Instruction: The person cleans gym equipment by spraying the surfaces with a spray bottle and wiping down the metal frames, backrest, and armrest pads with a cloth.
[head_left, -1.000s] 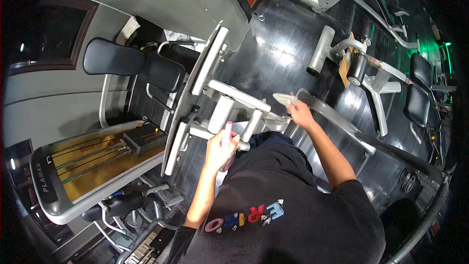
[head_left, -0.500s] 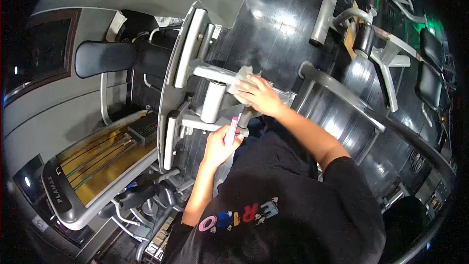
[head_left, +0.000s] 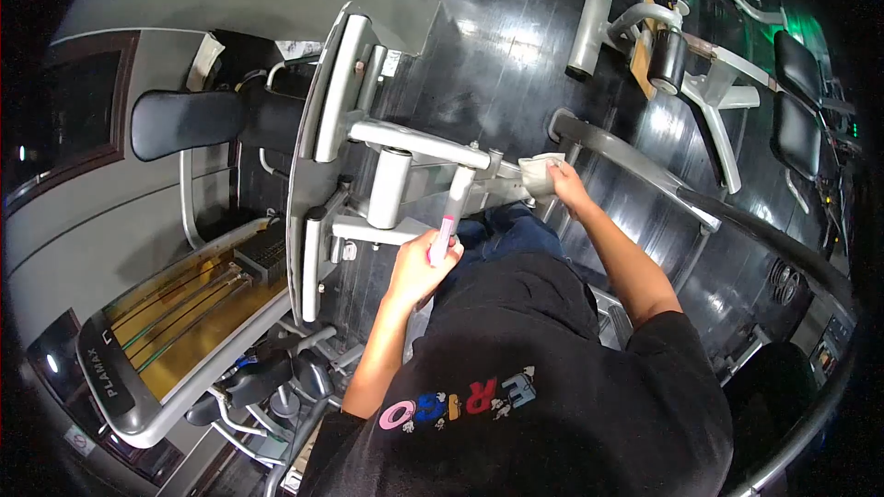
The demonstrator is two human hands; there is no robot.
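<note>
Head view showed the right hand [head_left: 570, 189] pinching the cloth [head_left: 537, 174], at two o'clock from the pink tube [head_left: 442, 245] gripped in the left hand [head_left: 418, 271], the cloth seeming light, soft, best held by its edge, the tube likely stiff.

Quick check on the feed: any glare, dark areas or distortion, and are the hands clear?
Head view: bright glare patches on the black floor; head view: corners black, outer scene bowed like a fisheye; head view: left hand and right hand fairly sharp, no strong motion blur.
</note>
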